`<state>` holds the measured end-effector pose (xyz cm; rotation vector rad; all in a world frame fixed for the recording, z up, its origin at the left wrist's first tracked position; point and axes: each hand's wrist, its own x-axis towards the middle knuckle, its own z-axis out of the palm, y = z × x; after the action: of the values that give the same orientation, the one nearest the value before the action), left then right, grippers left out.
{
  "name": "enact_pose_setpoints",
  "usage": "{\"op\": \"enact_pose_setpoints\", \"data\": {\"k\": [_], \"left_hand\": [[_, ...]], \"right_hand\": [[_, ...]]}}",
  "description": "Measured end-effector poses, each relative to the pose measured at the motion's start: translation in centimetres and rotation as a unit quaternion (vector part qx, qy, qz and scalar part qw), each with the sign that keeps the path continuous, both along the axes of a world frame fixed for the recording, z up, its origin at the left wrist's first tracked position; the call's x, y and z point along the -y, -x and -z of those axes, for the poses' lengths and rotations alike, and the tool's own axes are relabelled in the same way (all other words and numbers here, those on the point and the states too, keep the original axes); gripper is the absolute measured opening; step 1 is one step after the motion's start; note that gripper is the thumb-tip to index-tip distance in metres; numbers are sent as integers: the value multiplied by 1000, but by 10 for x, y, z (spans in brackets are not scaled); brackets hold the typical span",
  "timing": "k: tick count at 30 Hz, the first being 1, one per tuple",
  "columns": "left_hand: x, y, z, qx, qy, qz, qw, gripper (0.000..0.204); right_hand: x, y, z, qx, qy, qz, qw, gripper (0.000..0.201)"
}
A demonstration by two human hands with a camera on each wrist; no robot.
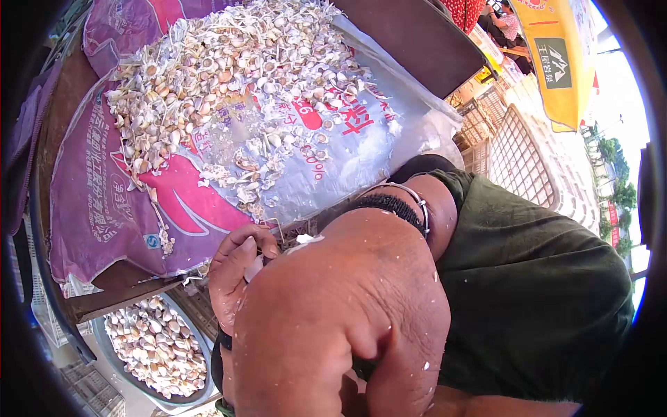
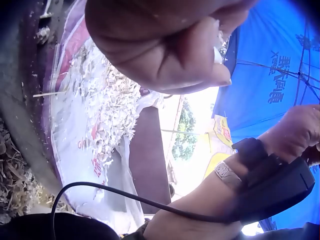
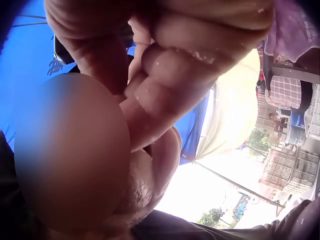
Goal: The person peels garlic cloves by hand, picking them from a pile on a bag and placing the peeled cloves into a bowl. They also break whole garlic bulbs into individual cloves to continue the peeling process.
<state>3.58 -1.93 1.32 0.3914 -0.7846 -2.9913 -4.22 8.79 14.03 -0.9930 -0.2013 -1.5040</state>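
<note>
In the head view my left hand (image 1: 233, 274) is at the near edge of the table, partly behind my right hand. A pale garlic clove (image 1: 255, 268) is pinched between its thumb and fingers. The left wrist view shows this hand large at the top, with a white bit at the thumb. My right hand (image 1: 333, 292) is raised close to the head camera, skin flakes on its back and a bangle at the wrist. Its bent fingers (image 3: 160, 90) are right by the blurred face in the right wrist view. I cannot tell whether they hold anything.
Garlic cloves and loose skins (image 1: 229, 76) are heaped on printed plastic bags (image 1: 97, 201) over the table. Below its left corner stands a basin (image 1: 103, 342) of cloves. Plastic crates (image 1: 524, 156) are at the right, beyond the green-clothed leg (image 1: 528, 278). A blue canopy (image 2: 270, 65) hangs overhead.
</note>
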Motion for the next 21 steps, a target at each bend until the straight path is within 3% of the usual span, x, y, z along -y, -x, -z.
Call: {"op": "enact_pose_setpoints", "data": {"k": [7,9,12,15,16,18,21], "left_hand": [[-2,-1,-12,32,-11,-8,999,24],[-3,-1,-13,46,0,-16,999,25],[-5,0,-14,66,16,-29,997,25],[-6,2,-14,79,23,-36,996,26],[-6,1,-14,73,19,-34,997,26],[-6,0,-14,68,16,-34,997,27],[-9,0,-12,103,25,-50,993,28]], "right_hand": [[-3,1,7,42,-79,-65,994,16],[3,-2,9,87,-12,5,996,15],[3,7,9,59,8,71,996,14],[10,15,13,-1,72,75,995,14],[6,13,14,5,71,78,994,14],[-4,11,15,24,-67,49,996,15],[-2,21,9,40,-36,56,997,14]]}}
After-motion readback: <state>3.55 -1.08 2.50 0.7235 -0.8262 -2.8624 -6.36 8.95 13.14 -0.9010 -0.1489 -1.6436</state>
